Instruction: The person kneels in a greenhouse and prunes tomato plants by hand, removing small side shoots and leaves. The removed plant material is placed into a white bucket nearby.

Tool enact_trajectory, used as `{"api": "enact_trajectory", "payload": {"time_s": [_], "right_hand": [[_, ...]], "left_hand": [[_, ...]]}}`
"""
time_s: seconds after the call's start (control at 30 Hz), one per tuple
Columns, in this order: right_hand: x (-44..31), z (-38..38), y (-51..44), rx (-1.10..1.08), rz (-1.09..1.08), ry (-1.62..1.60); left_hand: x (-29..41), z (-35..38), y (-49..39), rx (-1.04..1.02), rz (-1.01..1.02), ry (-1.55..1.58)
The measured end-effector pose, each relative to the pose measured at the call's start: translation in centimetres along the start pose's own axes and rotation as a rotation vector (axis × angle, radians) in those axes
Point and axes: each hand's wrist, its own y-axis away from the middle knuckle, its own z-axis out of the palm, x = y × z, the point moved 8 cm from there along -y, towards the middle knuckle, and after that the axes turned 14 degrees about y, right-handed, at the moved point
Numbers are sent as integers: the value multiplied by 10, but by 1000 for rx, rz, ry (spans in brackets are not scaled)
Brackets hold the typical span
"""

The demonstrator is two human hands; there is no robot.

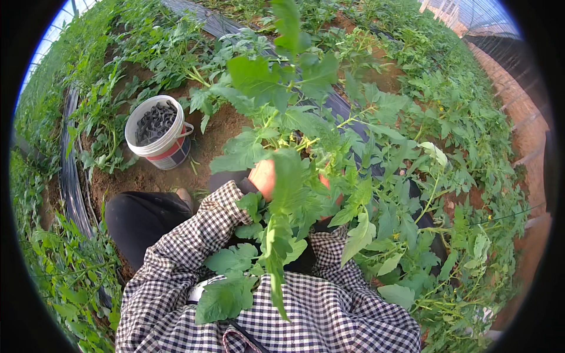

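A leafy tomato plant (287, 119) with small yellow flowers rises right before me, its leaves hanging over both hands. My left hand (262, 178) reaches in among the stems, and leaves cover its fingers. Behind the foliage a little to the right, only bits of my right hand (326, 183) show. What either hand holds cannot be seen. To the left, a white plastic bucket (176, 128) with a red and dark blue band stands on the soil, holding many small dark plastic clips (155, 123).
Rows of tomato plants (441, 101) spread on both sides. Black plastic mulch film (70, 163) runs along the left, with another strip (207, 20) behind the near plant. My bent knee (132, 216) lies below the bucket. A brown earthen wall (525, 114) curves along the far right.
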Motion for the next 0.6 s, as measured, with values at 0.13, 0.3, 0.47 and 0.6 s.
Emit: {"api": "enact_trajectory", "payload": {"time_s": [0.13,0.3,0.47,0.6], "right_hand": [[-30,81,24,-61,133,127],[-55,126,26,-244,152,723],[-67,123,26,-157,-33,777],[-67,132,30,-357,-187,1199]], "left_hand": [[16,12,-1,-3,43,-2],[38,-27,-37,-45,10,-139],[53,-114,-120,389,-37,9],[61,-81,-163,223,-15,-174]]}}
